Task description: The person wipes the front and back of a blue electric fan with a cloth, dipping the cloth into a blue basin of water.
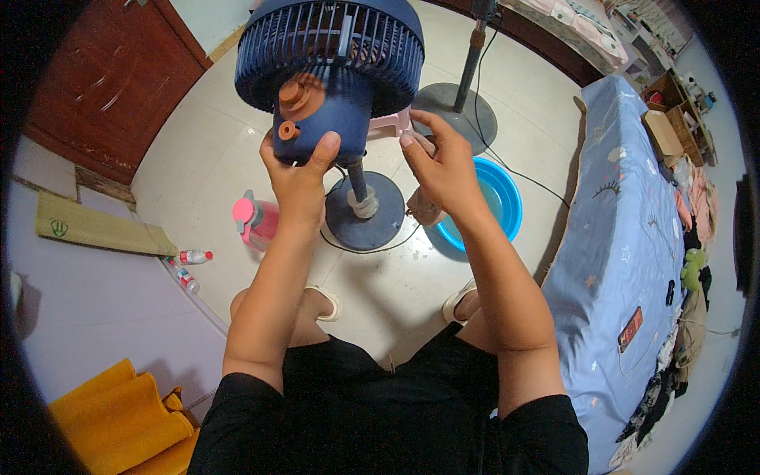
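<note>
A dark blue pedestal fan (pixel 330 59) stands before me, its caged head tipped with the rear motor housing towards me. My left hand (pixel 300 181) grips that housing from below, the thumb on its near face beneath an orange-brown knob (pixel 293 96). To the right of the fan head, my right hand (pixel 442 163) pinches a damp-looking brownish cloth (pixel 424 206), which hangs below the palm and is partly hidden by the hand. The fan's round base (pixel 380 228) rests on the tiled floor, with something pale wrapped about the foot of its pole.
Behind the right forearm sits a blue basin (pixel 514 205). A pink-lidded jug (pixel 252 217) stands left of the base. Another round stand base (pixel 484 122) and a trailing cord (pixel 522 176) lie farther back. A bed with a blue cover (pixel 599 249) borders the right side.
</note>
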